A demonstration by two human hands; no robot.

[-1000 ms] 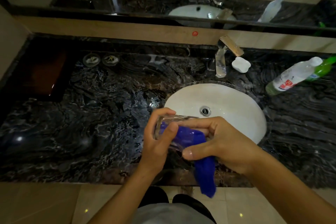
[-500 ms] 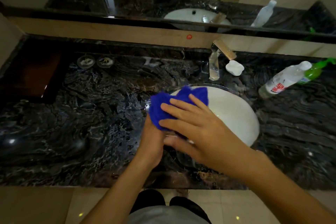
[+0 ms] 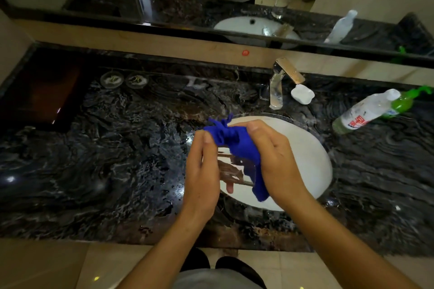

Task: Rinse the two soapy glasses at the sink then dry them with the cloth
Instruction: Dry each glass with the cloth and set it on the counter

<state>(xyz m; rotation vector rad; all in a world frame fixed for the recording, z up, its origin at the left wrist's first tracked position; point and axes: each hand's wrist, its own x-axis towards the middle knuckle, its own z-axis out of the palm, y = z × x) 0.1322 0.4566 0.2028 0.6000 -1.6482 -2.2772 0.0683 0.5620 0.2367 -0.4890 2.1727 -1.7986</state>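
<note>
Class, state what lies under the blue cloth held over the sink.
A clear glass, held between the left hand and right hand, shows below the cloth. Its far end is hidden by the cloth.

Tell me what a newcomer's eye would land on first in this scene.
The bright blue cloth stands out, bunched over a clear glass held between the left hand and right hand above the white basin. To the right, a white bottle with a red-lettered label sits on the dark marble counter.
</note>
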